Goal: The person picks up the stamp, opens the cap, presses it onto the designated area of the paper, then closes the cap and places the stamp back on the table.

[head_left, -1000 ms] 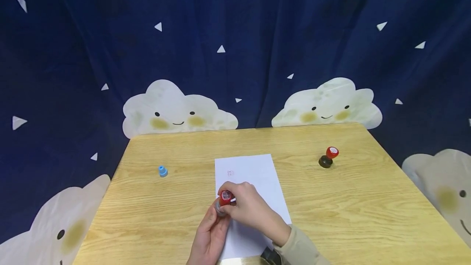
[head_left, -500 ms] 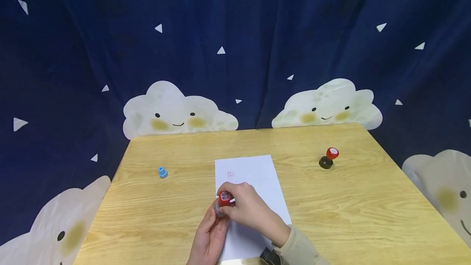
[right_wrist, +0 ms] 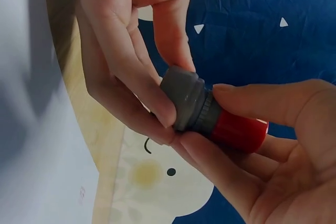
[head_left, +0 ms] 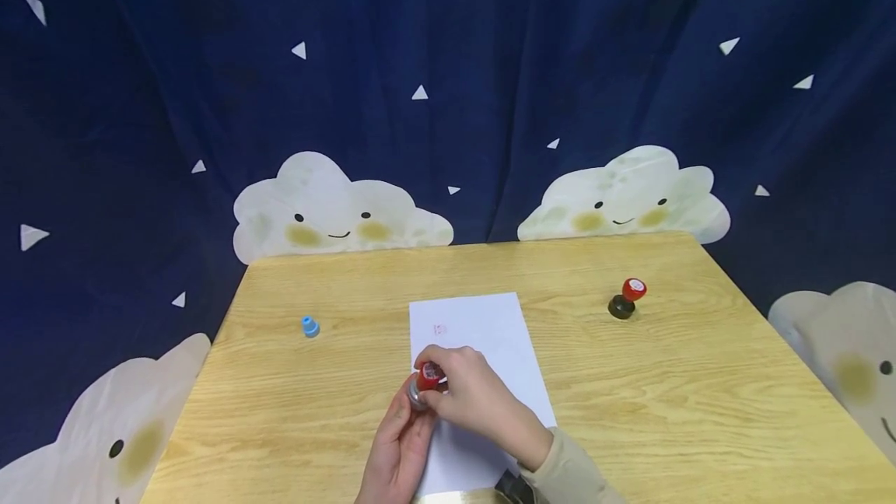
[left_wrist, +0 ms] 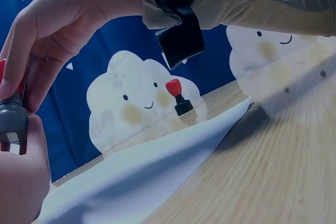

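Observation:
Both hands hold one stamp between them, over the near left part of a white sheet of paper (head_left: 483, 333). The stamp has a red handle (right_wrist: 239, 129) and a grey lower part (right_wrist: 184, 95). My left hand (head_left: 399, 449) pinches the grey part between thumb and fingers. From the other side, my right hand (head_left: 476, 395) grips the handle near the collar. The stamp lies tilted in the right wrist view, its grey end covered in part by the left fingers. A small red print (head_left: 439, 329) shows on the paper.
A second stamp (head_left: 626, 299), red-handled with a black base, stands at the right on the wooden table (head_left: 686, 411). To the left sits a small light-blue cone-shaped piece (head_left: 310, 326). Behind the table hangs a dark blue curtain (head_left: 378, 22) with clouds.
Both hands keep their hold on the stamp in nearly the same place. Its red handle has shifted very slightly to the right, and a bit more of the grey part shows.

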The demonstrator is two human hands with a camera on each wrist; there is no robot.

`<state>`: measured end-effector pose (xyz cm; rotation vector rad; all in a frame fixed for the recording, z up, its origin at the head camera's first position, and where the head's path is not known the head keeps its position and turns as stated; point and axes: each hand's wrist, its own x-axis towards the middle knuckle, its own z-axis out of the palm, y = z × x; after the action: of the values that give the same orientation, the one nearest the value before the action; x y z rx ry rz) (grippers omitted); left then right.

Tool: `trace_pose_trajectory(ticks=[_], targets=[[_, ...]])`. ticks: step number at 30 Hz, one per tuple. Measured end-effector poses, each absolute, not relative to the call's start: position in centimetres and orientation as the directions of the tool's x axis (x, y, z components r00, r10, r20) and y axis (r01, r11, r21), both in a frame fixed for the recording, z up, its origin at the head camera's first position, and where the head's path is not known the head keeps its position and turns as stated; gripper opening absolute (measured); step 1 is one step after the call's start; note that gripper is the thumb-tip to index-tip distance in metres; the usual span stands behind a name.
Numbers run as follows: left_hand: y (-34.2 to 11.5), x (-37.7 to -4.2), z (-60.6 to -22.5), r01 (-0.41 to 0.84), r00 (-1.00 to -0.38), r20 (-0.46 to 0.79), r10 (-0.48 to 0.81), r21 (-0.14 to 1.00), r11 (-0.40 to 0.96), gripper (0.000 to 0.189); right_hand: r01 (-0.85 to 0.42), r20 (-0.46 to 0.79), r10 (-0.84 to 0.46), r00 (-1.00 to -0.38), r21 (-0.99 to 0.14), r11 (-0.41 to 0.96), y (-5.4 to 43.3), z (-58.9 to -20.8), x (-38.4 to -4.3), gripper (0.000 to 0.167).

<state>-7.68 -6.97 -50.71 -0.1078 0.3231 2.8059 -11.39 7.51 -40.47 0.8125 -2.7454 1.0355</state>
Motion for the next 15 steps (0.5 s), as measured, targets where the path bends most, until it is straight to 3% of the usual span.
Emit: trace_pose_trajectory(ticks=[6,15], targets=[[-7.08,-7.67,-50.99,-0.316,-0.948,-0.026,0.317,0.186,-0.93,0.03,-0.527,0.274,-0.465,-0.842,-0.605,0.597,7.66,-40.46,-11.59,0.028],[-7.1,-7.78,-50.64,-0.322,-0.946,-0.033,0.321,0.177,-0.93,0.031,-0.54,0.299,-0.467,-0.833,-0.627,0.562,7.58,-40.1,-11.3,0.028]])
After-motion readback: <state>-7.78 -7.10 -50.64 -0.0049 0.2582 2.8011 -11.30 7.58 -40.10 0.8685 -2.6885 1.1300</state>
